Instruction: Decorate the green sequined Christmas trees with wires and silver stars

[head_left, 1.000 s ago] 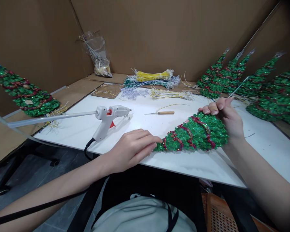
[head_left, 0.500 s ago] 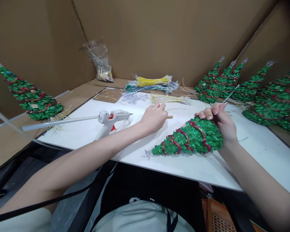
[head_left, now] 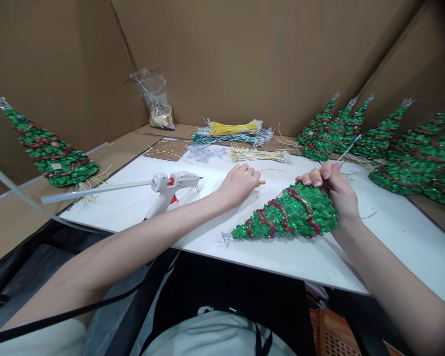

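A green sequined tree with red garland [head_left: 287,216] lies on its side on the white board [head_left: 193,217], its silver star tip pointing toward me. My right hand [head_left: 332,190] grips the tree's wide base and pinches a thin wire [head_left: 347,148] that sticks up from it. My left hand [head_left: 238,184] is closed over a wooden-handled awl [head_left: 261,182] lying on the board behind the tree; only the handle's end shows past my fingers.
A white hot glue gun [head_left: 168,185] with a long glue stick lies at the left of the board. Bundles of yellow, green and white wires [head_left: 233,133] lie at the back. Several finished trees [head_left: 385,143] stand right, one tree [head_left: 48,153] left. Cardboard walls surround.
My left hand left the tree's tip, reached back across the board and closed on the awl. The tree's star tip is now uncovered. My right hand kept its hold.
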The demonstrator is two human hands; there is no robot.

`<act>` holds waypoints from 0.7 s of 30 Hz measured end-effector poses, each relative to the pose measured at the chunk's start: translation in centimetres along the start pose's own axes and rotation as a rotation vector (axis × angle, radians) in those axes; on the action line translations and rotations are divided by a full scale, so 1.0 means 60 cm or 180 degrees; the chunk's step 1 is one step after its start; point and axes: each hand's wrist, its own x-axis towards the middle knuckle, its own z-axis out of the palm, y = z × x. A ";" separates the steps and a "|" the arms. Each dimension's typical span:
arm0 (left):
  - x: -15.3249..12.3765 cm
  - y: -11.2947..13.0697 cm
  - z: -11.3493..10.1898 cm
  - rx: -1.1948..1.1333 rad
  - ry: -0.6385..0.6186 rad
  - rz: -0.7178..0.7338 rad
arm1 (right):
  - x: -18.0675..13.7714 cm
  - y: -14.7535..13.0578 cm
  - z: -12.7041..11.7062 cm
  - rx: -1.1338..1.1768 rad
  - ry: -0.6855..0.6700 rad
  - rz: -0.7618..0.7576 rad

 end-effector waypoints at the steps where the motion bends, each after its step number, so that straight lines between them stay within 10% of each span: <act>1: -0.007 0.000 -0.008 -0.0053 0.0034 -0.0059 | 0.000 0.001 -0.001 -0.0001 -0.0009 -0.0016; 11: -0.160 0.005 -0.115 -0.2101 0.0034 -0.0003 | -0.001 -0.003 0.006 -0.0009 0.0076 0.0042; 21: -0.174 0.001 -0.107 -0.2362 -0.0506 0.0285 | 0.001 -0.003 0.008 -0.0082 0.0085 0.0035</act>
